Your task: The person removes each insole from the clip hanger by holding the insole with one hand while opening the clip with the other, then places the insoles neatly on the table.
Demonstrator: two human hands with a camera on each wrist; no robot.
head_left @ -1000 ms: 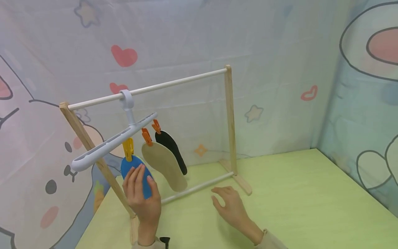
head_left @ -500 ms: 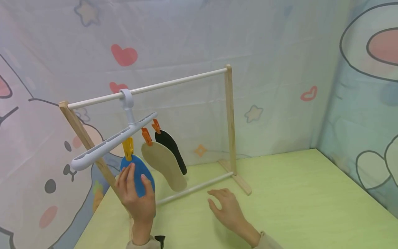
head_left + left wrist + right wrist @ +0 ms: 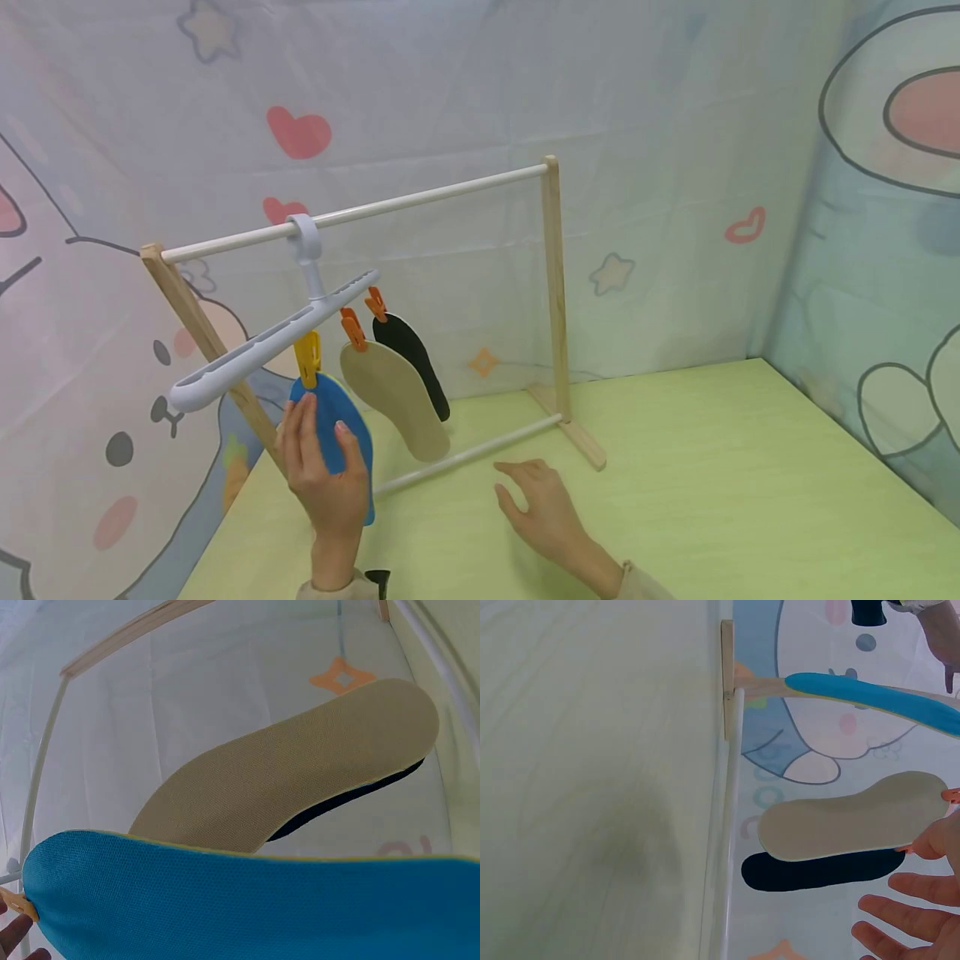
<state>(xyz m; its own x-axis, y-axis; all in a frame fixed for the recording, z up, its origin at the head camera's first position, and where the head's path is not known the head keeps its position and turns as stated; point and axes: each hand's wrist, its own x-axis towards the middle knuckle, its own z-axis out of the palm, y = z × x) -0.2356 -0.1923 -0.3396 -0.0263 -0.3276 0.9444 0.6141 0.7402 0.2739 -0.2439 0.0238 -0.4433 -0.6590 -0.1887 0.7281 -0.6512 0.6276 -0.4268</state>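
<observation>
A blue insole (image 3: 345,421) hangs from a yellow clip (image 3: 308,358) under a light grey hanger (image 3: 258,350). My left hand (image 3: 326,475) is in front of it, fingers extended and thumb apart, overlapping its lower part in the head view. In the left wrist view, fingertips (image 3: 13,934) show close to the clip. Farther along the hanger, a beige insole (image 3: 393,396) and a black insole (image 3: 412,354) hang from orange clips (image 3: 352,329). Low over the table, my right hand (image 3: 543,508) has loosely bent fingers and holds nothing.
The hanger hooks onto the white top bar (image 3: 431,197) of a wooden-sided rack (image 3: 557,292). A lower white bar (image 3: 465,456) runs close over the pale green table (image 3: 720,483). A printed cloth (image 3: 450,83) stands behind as a backdrop.
My left hand has shifted left and slightly down across the blue insole, showing more of it. My right hand has drifted slightly left. The hanger and other insoles look nearly still.
</observation>
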